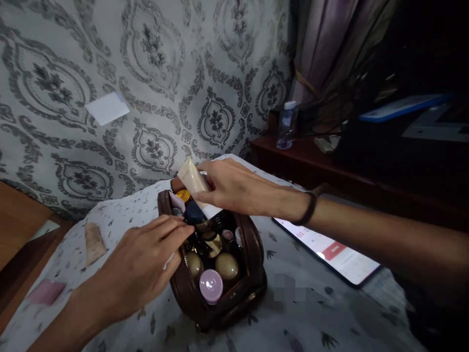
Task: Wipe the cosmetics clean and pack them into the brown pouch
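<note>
A dark brown leather cosmetic bag [234, 298] stands unzipped on the bed, packed with several bottles and jars. Over its far end, my right hand [234, 183] is closed around a cream-coloured squeeze tube [193, 177], tilted with its flat end up and left. My left hand [146, 259] lies across the bag's left rim, fingers stretched out over the contents. Its fingertips are near a dark blue item [194, 212]; whether they touch it I cannot tell. A lilac round lid [211, 286] and a gold-coloured cap [226, 266] show at the near end.
A beige tube [94, 243] and a pink packet [47, 292] lie left on the patterned bedsheet [161, 322]. A lit phone [351, 266] rests at right under my forearm. A water bottle [287, 125] stands on the dark red table [267, 146]. Patterned wallpaper backs the bed.
</note>
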Tool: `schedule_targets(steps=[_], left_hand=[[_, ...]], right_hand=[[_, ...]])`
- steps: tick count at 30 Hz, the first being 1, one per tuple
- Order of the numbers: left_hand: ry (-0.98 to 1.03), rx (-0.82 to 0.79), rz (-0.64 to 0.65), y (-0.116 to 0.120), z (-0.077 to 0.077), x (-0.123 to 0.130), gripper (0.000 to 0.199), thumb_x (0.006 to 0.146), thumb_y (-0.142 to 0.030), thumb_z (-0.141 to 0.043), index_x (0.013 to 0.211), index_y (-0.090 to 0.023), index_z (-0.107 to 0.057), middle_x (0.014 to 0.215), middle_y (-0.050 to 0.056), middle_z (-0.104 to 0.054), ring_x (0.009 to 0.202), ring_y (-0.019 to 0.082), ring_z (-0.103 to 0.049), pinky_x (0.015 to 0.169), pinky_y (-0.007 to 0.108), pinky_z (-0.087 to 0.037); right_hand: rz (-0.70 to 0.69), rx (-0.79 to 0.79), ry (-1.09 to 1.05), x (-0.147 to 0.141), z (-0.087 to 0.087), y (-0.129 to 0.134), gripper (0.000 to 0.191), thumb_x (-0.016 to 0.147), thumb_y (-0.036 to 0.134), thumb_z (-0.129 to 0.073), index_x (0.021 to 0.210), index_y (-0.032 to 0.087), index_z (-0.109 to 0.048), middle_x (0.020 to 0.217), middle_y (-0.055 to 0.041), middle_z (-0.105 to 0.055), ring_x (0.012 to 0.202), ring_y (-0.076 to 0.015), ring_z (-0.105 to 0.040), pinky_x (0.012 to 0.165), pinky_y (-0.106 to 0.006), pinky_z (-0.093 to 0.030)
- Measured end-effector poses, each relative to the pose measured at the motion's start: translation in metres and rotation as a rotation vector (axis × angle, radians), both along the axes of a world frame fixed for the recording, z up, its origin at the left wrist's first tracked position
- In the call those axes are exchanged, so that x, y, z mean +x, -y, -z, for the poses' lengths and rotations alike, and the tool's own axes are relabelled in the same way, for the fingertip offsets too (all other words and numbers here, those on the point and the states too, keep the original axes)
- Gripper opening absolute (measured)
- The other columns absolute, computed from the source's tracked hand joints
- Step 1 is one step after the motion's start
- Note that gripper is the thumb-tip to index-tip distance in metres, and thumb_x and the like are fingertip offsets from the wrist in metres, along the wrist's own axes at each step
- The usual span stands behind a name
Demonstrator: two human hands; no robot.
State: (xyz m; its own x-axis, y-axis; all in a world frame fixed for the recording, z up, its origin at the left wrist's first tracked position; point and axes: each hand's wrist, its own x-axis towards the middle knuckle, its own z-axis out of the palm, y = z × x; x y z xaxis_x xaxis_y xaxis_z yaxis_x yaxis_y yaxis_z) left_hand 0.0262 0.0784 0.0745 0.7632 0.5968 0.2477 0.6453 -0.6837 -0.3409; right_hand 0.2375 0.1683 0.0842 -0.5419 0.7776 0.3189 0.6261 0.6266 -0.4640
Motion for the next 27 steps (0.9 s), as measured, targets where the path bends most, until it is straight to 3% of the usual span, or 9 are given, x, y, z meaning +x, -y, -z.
schedule_targets(steps=[6,12,16,23,27], left_hand=[[0.043,-0.024,0.000,0.001,0.002,-0.001,0.036,0.092,-0.010,-0.038,0.116,-0.013,-0.066,0.113,0.012,-0.074,0.103,0.024,-0.072,0.074,0.035,-0.063],[0.118,-0.045,0.010,0.000,0.005,-0.003,0.037,0.092,-0.010,-0.038,0.114,-0.014,-0.067,0.111,0.011,-0.074,0.098,0.024,-0.072,0.071,0.035,-0.063],[0.158,-0.063,0.006,0.001,0.006,-0.004,0.036,0.092,-0.011,-0.039,0.114,-0.015,-0.068,0.111,0.011,-0.074,0.096,0.024,-0.072,0.068,0.035,-0.063],[0.172,-0.097,-0.013,0.002,0.003,-0.003,0.036,0.094,-0.013,-0.038,0.114,-0.014,-0.068,0.112,0.011,-0.074,0.097,0.024,-0.071,0.072,0.035,-0.063],[0.167,-0.102,-0.002,0.002,0.003,-0.003,0.036,0.093,-0.011,-0.038,0.114,-0.014,-0.068,0.111,0.011,-0.074,0.097,0.023,-0.071,0.074,0.036,-0.063]], right_hand=[[-0.103,-0.072,0.174,-0.023,-0.013,-0.016,0.042,0.076,0.026,-0.070,0.116,0.015,-0.064,0.102,-0.0082,-0.073,0.082,-0.0183,-0.065,0.061,-0.023,-0.041],[-0.273,-0.247,0.405,-0.041,-0.023,-0.030,0.028,0.082,0.015,-0.061,0.110,0.014,-0.068,0.088,-0.0036,-0.073,0.070,-0.0145,-0.063,0.059,-0.022,-0.042],[-0.258,-0.132,0.566,-0.047,-0.021,-0.037,0.023,0.087,0.014,-0.052,0.102,0.010,-0.069,0.088,-0.0083,-0.072,0.071,-0.0147,-0.062,0.056,-0.023,-0.037],[-0.290,-0.175,0.568,-0.044,-0.022,-0.029,0.023,0.087,0.034,-0.059,0.094,0.014,-0.069,0.082,-0.0040,-0.070,0.068,-0.0148,-0.059,0.057,-0.023,-0.039],[-0.332,-0.176,0.574,-0.043,-0.022,-0.027,0.022,0.082,0.031,-0.067,0.097,0.015,-0.067,0.085,-0.0014,-0.070,0.072,-0.0141,-0.060,0.059,-0.021,-0.041]])
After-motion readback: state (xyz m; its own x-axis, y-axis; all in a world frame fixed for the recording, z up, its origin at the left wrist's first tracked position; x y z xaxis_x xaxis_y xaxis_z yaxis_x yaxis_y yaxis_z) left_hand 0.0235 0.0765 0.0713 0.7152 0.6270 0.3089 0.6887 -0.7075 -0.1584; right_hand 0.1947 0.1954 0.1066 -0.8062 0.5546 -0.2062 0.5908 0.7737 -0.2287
